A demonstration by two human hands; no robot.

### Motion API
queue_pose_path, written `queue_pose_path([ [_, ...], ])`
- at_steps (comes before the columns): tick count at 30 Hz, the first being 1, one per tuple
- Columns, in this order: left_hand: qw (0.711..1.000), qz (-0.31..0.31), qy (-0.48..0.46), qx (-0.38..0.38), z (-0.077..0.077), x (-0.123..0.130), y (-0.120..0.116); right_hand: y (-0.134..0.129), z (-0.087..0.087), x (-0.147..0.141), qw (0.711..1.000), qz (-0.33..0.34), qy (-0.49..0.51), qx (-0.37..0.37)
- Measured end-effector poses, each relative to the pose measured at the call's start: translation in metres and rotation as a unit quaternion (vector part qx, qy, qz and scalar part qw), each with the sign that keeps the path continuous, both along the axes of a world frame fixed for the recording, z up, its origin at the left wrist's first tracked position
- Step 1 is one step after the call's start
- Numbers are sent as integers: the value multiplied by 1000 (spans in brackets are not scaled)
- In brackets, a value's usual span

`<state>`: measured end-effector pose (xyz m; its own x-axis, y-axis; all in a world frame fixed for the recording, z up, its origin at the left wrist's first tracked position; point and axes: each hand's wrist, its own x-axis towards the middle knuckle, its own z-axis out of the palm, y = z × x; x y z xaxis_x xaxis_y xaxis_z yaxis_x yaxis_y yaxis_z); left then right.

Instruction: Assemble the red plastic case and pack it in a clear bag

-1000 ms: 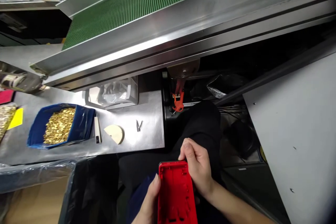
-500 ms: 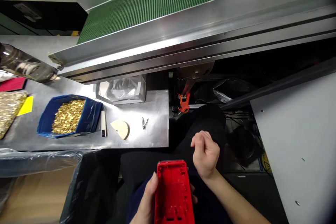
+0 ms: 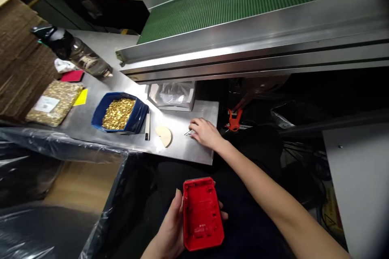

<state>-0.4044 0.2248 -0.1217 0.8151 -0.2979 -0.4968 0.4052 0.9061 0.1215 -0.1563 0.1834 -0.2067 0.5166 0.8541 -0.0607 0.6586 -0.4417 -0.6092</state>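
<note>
My left hand (image 3: 173,220) is wrapped round a red plastic housing (image 3: 202,214), an open shell whose hollow, ribbed inside faces up. The thumb lies along its left edge and fingertips show at its right. My right hand (image 3: 206,132) reaches over the metal table, thumb and fingers closed on small metal nail clippers (image 3: 188,132), partly hidden under the fingertips. Left of that hand lies a cream, part-round pad (image 3: 164,136). Beyond the pad is a black-and-white utility knife (image 3: 147,126).
A blue bin (image 3: 99,115) of small brass-coloured parts stands on the metal table (image 3: 182,151). Behind are a bottle (image 3: 88,58) and a clear plastic box (image 3: 173,96). A green conveyor (image 3: 212,12) crosses ahead. A plastic-lined carton (image 3: 121,170) is at the left, an orange-handled tool (image 3: 234,120) below the conveyor.
My right hand has moved from above my lap, left and forward onto the table, and closed on the nail clippers. The view has swung left. My left hand still holds the red housing.
</note>
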Motion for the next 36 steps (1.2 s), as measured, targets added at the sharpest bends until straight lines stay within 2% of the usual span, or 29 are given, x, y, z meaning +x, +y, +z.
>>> queue_pose_path([
  [5, 997, 23, -25, 70, -8, -9, -2, -27, 1, -17, 999, -40, 16, -31],
  [8, 995, 6, 4, 99, -11, -8, -2, -42, 11, -25, 997, -60, 37, -35],
  [11, 990, -15, 40, 138, -15, -8, -2, -62, 41, -35, 990, -93, 107, 16],
  [13, 985, -21, 50, 162, -16, -6, -3, -79, 69, -47, 970, -118, 198, 79],
  [15, 982, -23, 46, 181, -16, -2, -3, -95, 95, -63, 952, -125, 260, 107],
  [18, 979, -32, 23, 199, -11, 7, -3, -109, 113, -88, 960, -107, 239, 101],
  [24, 968, -70, -5, 241, -2, 17, -3, -113, 105, -111, 985, -69, 125, 96],
  [31, 953, -92, -8, 288, 4, 20, -3, -113, 104, -115, 986, -65, 94, 120],
  [36, 949, -105, -23, 297, 4, 22, -3, -113, 108, -116, 992, -52, 55, 102],
])
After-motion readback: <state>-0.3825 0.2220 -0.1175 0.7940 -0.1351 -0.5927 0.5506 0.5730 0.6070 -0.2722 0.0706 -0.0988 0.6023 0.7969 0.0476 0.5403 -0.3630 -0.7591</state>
